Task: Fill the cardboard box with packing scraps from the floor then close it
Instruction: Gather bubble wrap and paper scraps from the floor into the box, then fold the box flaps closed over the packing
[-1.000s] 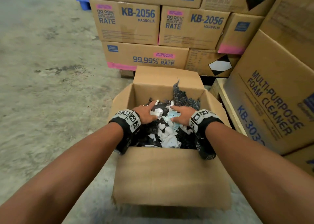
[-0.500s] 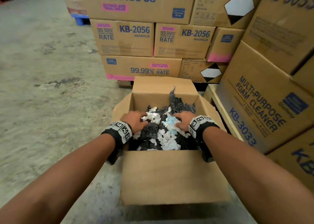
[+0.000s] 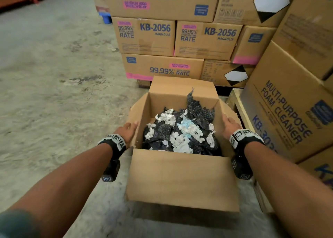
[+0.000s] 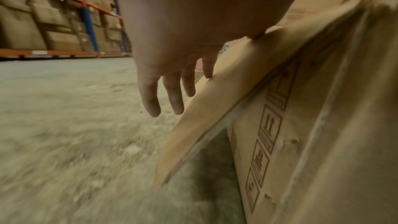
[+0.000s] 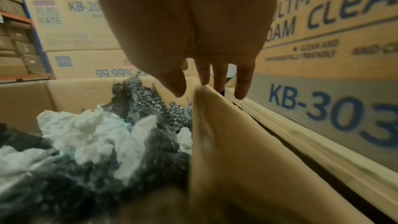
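Box (image 3: 182, 180) full of scraps (image 3: 180, 129). Left hand (image 3: 128, 131) touching left flap (image 3: 134, 115), right hand (image 3: 229, 126) touching right flap (image 3: 228, 111), fingers loose, not gripping.

Head view: the left hand (image 3: 128, 131) is partly hidden behind the left side flap (image 3: 137, 111) of the cardboard box (image 3: 182, 180); its fingers are not visible there. The right hand (image 3: 229, 125) shows only its back; contact with the right side flap (image 3: 228, 109) cannot be confirmed. The packing scraps (image 3: 180, 129) cover the box floor; depth of fill cannot be told.

Left wrist view: the floor (image 4: 64, 142) is motion-blurred; the box wall is cut off at the right edge.

Right wrist view: the near flap edge (image 5: 200, 134) is blurred; stacked cartons (image 5: 344, 108) run off the frame, their print truncated.
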Motion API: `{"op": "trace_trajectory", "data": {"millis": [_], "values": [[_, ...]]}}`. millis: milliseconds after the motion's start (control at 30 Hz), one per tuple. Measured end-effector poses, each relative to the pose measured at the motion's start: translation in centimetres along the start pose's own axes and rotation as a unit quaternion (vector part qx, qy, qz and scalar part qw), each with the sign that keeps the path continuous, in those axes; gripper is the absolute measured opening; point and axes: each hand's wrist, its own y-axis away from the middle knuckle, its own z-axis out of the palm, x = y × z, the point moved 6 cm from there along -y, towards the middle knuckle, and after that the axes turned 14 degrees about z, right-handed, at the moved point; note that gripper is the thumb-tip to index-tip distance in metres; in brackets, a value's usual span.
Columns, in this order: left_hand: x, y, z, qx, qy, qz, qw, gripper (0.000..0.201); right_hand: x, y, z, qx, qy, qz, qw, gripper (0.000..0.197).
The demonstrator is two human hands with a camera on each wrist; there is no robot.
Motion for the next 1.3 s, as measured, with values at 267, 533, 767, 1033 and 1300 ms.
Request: {"op": "trace_trajectory", "data": {"millis": [267,533,767,1033,1300], "values": [[-12.0,-6.4,6.9,-0.033,0.152,-0.053,0.986,0.128,1.5,-1.6,2.4,-0.001,-0.039,-0.015,0.999,0.074],[-1.8,2.3,-8.3,0.092,-0.117,-0.086,0.985,0.095,1.0,-1.0,2.6,0.042,-0.034,-0.037,0.998,0.072],[10.0,3.6,-14.7,0.112,-0.147,0.133,0.974,0.041,0.5,-0.2,2.0,0.042,-0.017,-0.044,0.998,0.072],[16.9,2.8,1.1,-0.134,-0.180,0.279,0.934,0.068,1.1,1.6,1.6,0.001,-0.120,-0.056,0.991,0.083],[12.7,0.8,5.0,-0.114,-0.365,0.247,0.890,0.080,5.8,2.6,3.1,-0.112,-0.249,0.061,0.960,0.078]]}}
